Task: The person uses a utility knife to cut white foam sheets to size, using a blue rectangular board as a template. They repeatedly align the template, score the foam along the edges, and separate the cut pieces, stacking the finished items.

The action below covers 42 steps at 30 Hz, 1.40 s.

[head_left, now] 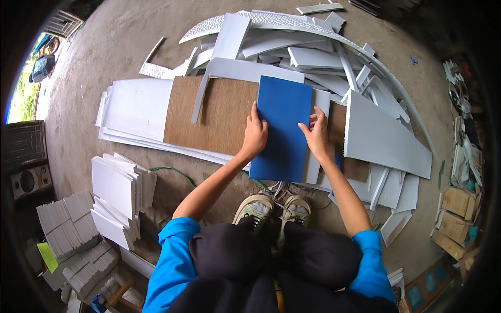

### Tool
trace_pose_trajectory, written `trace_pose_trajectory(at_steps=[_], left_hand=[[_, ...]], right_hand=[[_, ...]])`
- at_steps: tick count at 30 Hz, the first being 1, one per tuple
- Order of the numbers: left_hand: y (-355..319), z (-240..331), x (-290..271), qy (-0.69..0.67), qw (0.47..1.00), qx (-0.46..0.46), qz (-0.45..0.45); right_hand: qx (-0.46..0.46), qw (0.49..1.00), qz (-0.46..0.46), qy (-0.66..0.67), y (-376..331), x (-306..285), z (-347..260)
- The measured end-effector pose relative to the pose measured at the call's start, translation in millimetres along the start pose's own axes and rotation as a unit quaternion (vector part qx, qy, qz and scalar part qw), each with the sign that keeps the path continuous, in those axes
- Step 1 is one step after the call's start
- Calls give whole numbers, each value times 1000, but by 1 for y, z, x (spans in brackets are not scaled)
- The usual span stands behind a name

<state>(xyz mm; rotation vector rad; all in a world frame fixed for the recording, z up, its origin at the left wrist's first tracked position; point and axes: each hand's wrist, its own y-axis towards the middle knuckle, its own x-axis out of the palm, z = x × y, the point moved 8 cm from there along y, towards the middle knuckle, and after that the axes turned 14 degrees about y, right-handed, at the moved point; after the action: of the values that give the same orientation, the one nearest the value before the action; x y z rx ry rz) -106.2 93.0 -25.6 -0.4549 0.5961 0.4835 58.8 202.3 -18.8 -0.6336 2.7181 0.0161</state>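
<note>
Here, a blue rectangular panel (282,128) is lying on a brown board (219,115) on the floor, long axis running away from the person, while the left hand (255,134) and right hand (317,133) are pressing flat, fingers spread, on its opposite long edges.

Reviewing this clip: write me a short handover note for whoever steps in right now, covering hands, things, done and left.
Left hand: flat on the blue panel, at its left edge.
Right hand: fingers on the panel's right edge.
The panel lies on a brown board over long white boards.
Done: cut white pieces stacked at the left.
Left: white offcuts piled beyond; the blue panel looks whole.
</note>
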Motion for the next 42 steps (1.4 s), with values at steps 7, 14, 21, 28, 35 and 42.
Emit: trace_pose_trajectory(at_steps=[7, 14, 21, 28, 35, 42], left_hand=[[-6, -1, -4, 97, 979, 111, 138], [-7, -2, -2, 88, 980, 101, 148], [-8, -2, -4, 76, 982, 107, 140], [-9, 4, -10, 99, 979, 123, 129], [-5, 3, -10, 124, 980, 110, 113], [-13, -22, -22, 44, 982, 178, 46]], right_hand=[[-3, 1000, -11, 10, 0, 1, -3], [3, 999, -39, 2, 3, 1, -3], [31, 997, -65, 2, 5, 2, -3], [22, 995, -98, 1, 10, 1, -2], [30, 993, -110, -16, 13, 2, 2], [63, 989, -127, -38, 22, 5, 8]])
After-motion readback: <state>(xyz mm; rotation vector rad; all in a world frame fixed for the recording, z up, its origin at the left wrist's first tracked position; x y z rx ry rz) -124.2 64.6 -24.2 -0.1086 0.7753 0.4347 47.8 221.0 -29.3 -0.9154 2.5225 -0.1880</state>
